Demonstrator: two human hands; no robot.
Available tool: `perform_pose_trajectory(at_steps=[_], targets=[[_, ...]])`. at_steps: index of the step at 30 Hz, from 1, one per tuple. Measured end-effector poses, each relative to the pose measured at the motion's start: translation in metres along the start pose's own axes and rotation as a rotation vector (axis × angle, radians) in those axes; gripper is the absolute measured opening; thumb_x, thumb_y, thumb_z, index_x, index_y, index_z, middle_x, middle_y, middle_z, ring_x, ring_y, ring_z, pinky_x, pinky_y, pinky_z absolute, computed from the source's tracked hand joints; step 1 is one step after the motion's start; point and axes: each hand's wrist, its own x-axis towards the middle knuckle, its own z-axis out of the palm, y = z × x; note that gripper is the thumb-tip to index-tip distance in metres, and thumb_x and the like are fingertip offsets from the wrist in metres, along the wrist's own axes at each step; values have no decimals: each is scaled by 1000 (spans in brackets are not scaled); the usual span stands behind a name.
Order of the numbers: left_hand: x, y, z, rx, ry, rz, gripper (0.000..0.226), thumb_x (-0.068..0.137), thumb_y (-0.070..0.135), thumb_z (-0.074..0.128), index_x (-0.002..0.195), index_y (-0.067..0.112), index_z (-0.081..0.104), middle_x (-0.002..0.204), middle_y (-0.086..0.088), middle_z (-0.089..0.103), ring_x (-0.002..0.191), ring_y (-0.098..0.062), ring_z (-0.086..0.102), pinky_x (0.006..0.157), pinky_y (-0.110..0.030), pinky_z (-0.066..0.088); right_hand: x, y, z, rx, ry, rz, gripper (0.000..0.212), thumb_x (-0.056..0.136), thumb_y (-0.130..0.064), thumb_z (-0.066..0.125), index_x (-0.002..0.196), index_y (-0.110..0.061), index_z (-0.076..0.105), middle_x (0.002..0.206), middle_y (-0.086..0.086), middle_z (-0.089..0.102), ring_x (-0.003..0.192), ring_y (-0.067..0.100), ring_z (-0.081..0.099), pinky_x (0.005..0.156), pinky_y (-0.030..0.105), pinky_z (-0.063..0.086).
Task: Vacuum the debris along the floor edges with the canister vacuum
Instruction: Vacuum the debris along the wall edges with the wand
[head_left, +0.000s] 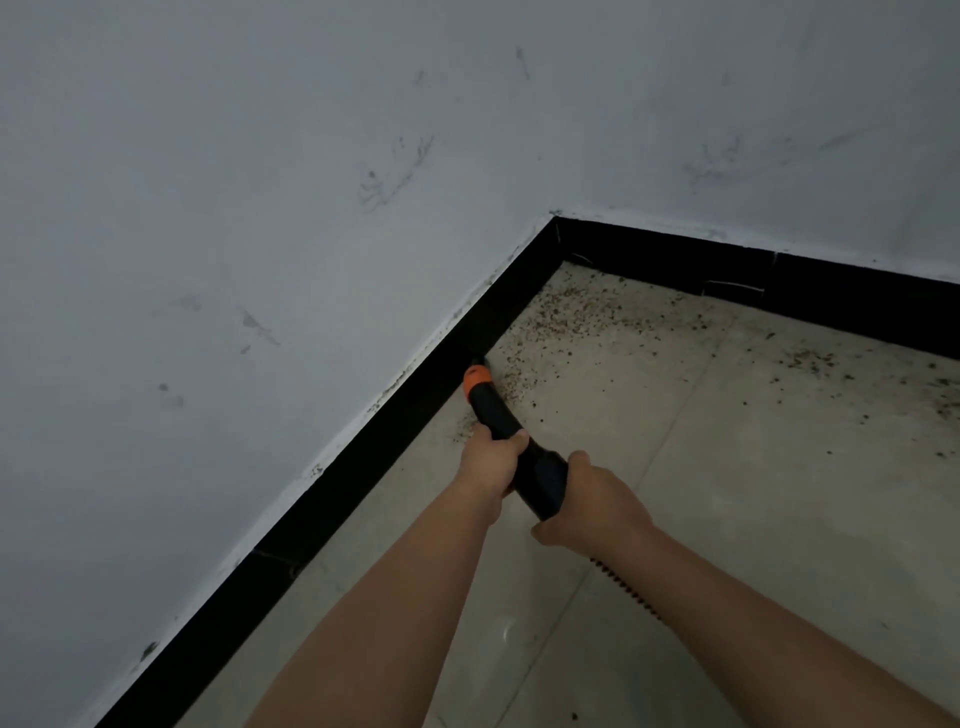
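Observation:
Both hands hold a black vacuum wand (501, 415) with an orange collar (477, 378). My left hand (491, 462) grips the wand's middle; my right hand (592, 499) grips its thicker rear end. The nozzle tip (478, 359) touches the floor against the black skirting board (415, 410) on the left wall. Brown crumbly debris (561, 317) lies scattered from the nozzle to the room corner. More dark debris (810, 358) runs along the far wall. A ribbed hose (623, 587) trails back under my right forearm. The canister is out of view.
Pale floor tiles (727, 493) fill the lower right. White scuffed walls (260, 208) meet at a corner (555, 218). Black skirting (779, 280) also runs along the far wall.

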Motion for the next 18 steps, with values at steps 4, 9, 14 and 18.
perform_pose_trajectory(at_steps=[4,9,14,18], targets=[[20,10,14,9,-25,26,49,93,12,54,138,7,36,132,-15,49,116,-33,51,98,-43,45,15,3,-13,-6,13,40,52,71,-26,76,100,-15,33,95,2,46,83,15,50,51,20,38],[42,23,31,68,-72,43,60,92,17,54,145,8,26,138,-15,43,119,-34,48,101,-45,43,23,3,-35,-53,-37,88,56,73,-22,77,101,-15,30,103,5,47,88,14,47,49,15,35],[61,40,42,82,-80,23,53,94,21,52,141,8,31,134,-15,46,115,-33,50,95,-44,48,33,0,-55,-150,-21,140,57,72,-18,77,101,-14,28,115,9,50,89,15,45,57,21,39],[78,53,49,73,-109,37,46,94,21,51,136,6,37,128,-16,48,112,-34,52,94,-45,49,49,-3,-67,-197,-16,165,56,72,-18,76,100,-14,28,103,6,45,88,16,44,58,22,37]])
